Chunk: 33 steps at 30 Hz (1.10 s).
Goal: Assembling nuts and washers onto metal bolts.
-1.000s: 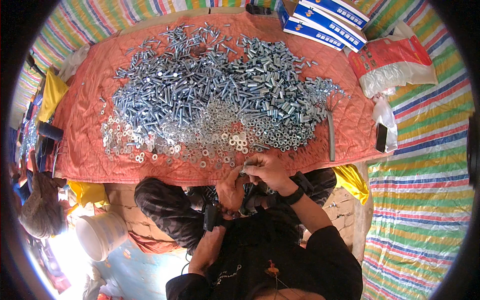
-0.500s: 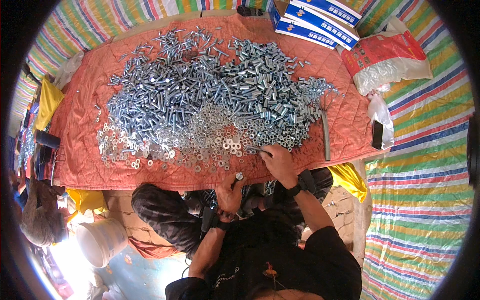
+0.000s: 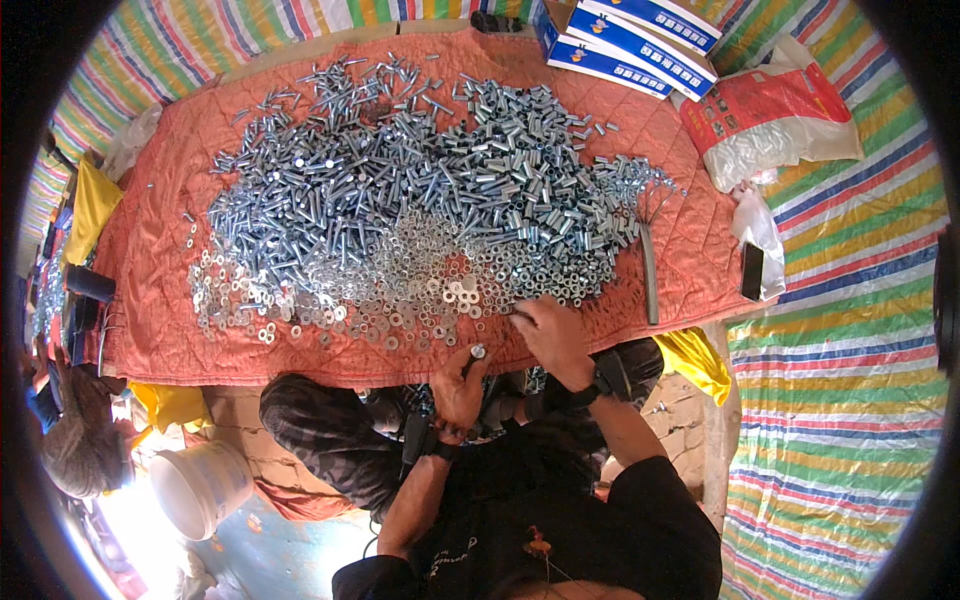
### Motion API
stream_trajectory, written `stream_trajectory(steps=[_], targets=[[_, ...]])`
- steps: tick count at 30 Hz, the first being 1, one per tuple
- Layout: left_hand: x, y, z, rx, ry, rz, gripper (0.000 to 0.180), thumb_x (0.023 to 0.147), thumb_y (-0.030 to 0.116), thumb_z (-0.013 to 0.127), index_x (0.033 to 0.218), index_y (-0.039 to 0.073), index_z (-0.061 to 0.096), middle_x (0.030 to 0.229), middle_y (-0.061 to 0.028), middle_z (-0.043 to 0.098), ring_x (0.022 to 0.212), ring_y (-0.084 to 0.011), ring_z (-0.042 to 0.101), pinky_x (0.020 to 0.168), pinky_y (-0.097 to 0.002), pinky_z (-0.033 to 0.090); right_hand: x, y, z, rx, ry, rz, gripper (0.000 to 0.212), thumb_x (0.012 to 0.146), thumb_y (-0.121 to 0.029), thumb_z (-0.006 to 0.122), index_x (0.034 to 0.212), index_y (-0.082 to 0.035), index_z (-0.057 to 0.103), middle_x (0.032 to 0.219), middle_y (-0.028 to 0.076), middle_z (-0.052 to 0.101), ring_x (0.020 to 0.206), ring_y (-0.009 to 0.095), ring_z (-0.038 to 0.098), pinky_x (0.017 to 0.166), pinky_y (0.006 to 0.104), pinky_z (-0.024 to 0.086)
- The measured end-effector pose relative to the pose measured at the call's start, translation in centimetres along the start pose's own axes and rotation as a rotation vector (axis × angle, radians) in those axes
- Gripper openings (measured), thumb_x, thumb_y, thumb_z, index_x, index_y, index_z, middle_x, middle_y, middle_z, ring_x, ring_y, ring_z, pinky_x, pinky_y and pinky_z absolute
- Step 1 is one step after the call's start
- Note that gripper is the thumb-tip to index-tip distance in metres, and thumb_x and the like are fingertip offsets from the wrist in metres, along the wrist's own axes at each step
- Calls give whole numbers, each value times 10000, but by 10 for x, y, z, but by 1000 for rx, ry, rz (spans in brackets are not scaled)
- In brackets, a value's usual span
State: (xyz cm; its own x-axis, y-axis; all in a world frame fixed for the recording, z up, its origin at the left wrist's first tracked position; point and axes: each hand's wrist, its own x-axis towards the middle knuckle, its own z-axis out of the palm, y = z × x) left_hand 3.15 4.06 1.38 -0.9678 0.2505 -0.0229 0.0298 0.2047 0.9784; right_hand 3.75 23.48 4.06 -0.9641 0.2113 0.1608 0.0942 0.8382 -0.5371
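My left hand is at the table's near edge, closed around a metal bolt whose round silver end points up. My right hand is just to its right, over the cloth below the nuts. Its fingers are pinched together; what they hold, if anything, is too small to make out. Ahead of both hands lie flat washers and a heap of hex nuts. Behind these are a big pile of bolts on the left and metal sleeves on the right.
A red quilted cloth covers the table. To the right lie a grey rod, a black phone and a red-and-clear plastic bag. Blue-and-white boxes sit at the back. A white bucket stands at lower left.
My right hand has drawn back slightly toward me, away from the washers and nuts. My left hand stays in place with the bolt.
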Motion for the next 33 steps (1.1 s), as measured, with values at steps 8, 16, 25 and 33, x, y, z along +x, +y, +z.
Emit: stream_trajectory(steps=[8, 16, 25, 33], targets=[[5, 3, 3, 106, 19, 68, 200, 900, 95, 670, 1064, -8, 719, 893, -180, 729, 815, -295, 717, 713, -369, 541, 12, 12, 25, -71, -126, -75, 280, 885, -194, 720, 1096, -16, 673, 939, 172, 649, 826, 363, 654, 698, 442, 522], [5, 0, 2, -4, 15, 35, 216, 862, 37, 636, 1057, -7, 717, 909, -201, 726, 822, -340, 718, 716, -389, 546, 4, -38, -17, 386, -288, -123, 240, 894, -210, 664, 1059, -38, 696, 1047, 150, 693, 949, 332, 665, 814, 416, 533], [4, -13, -4, 118, -79, 133, 289, 820, -24, 641, 1105, -36, 687, 895, -203, 732, 821, -271, 729, 728, -367, 558, 1, -38, -16, 360, -277, -427, 229, 885, -77, 637, 1101, -1, 645, 1005, 175, 633, 939, 375, 629, 844, 437, 523], [0, -3, 4, 138, 95, 308, 263, 814, -45, 618, 1064, -15, 695, 899, -204, 717, 819, -369, 719, 681, -411, 561, -16, -48, -15, 237, -269, -113, 260, 900, -244, 712, 982, -4, 655, 925, 186, 644, 820, 381, 641, 693, 444, 509]])
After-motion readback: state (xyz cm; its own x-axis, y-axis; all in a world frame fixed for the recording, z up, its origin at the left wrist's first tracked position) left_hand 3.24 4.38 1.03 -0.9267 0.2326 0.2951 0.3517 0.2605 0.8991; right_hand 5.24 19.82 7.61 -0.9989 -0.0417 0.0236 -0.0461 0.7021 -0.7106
